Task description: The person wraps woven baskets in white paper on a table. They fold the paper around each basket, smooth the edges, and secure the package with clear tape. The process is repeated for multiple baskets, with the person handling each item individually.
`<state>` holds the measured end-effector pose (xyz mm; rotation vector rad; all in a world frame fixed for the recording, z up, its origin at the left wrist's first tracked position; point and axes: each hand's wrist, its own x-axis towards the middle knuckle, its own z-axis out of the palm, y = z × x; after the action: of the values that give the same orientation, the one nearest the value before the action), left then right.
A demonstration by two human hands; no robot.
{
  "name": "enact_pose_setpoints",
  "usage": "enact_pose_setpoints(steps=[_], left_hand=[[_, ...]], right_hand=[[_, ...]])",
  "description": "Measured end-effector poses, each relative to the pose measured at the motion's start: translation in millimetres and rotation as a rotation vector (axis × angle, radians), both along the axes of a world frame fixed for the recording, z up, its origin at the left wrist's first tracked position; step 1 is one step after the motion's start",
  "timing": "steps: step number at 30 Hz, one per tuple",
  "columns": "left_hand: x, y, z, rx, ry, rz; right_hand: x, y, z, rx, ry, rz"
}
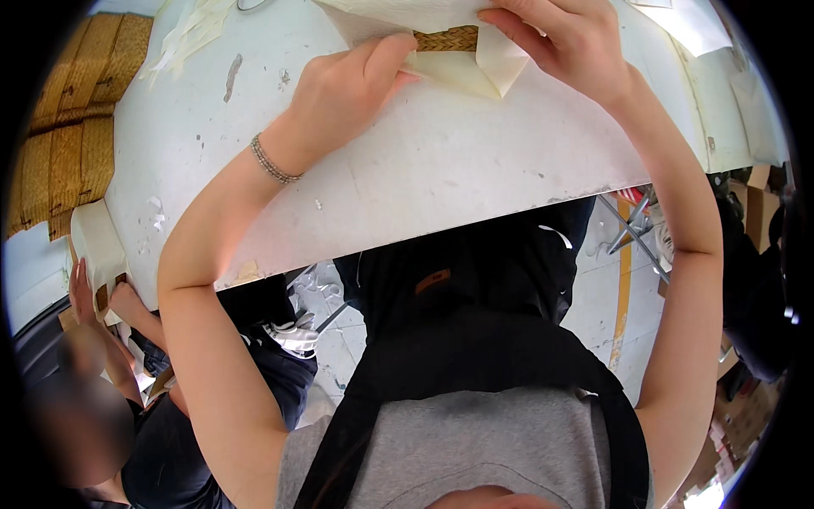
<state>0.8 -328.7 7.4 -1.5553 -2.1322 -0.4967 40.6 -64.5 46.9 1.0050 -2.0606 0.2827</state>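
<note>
Head view: pinching cream paper (451,69) in closed left fingers (392,55) and right fingers (524,41), partly hiding one brown braided strip (451,39). Showing several brown woven panels (85,72) beside white tabletop (424,153).

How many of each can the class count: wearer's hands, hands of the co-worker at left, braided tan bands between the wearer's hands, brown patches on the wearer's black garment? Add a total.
Wearer's hands: 2 (left hand, right hand)
Co-worker's hands: 2
Braided tan band: 1
Brown patch: 1
Total: 6

Workshop, by its scuffed worktable (424,153), woven panels (80,161), cardboard boxes (761,216) and nearby co-worker (174,450).
</note>
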Motion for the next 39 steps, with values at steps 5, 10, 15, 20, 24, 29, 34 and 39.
enact_pose_setpoints(steps=[5, 10, 15, 20, 24, 29, 34, 39], left_hand=[[-14.7, 10.7, -10.7, 0.091, 0.106, -0.012], [-18.9, 15.1, -12.5, 0.151, 0.321, 0.003], [-13.9, 20.6, 4.3, 0.221, 0.676, 0.077], [-15.9, 29.5, 1.3, 0.267, 0.574, 0.149], [-24.3, 43.5, 10.8, 0.332, 0.445, 0.024], [-28.9, 46.5, 9.7, 0.386, 0.435, -0.016], [-16.3, 45.3, 21.9, 0.299, 0.387, 0.068], [-20.7, 48.5, 17.4, 0.348, 0.391, 0.039]], right_hand=[[-0.8, -1.6, 3.6, -0.021, -0.031, -0.053], [-1.0, -1.5, 3.3, -0.032, -0.029, -0.03], [-5.0, 0.2, -1.2, -0.056, 0.002, -0.019], [-2.7, 0.0, 0.7, -0.029, -0.014, -0.041], [-6.5, 0.2, -4.0, -0.08, 0.029, -0.006], [-5.6, 0.1, -1.8, -0.01, 0.045, -0.042], [-8.2, -1.2, -3.3, 0.025, 0.135, -0.062], [-9.6, -3.7, -7.9, 0.017, 0.221, -0.083]])
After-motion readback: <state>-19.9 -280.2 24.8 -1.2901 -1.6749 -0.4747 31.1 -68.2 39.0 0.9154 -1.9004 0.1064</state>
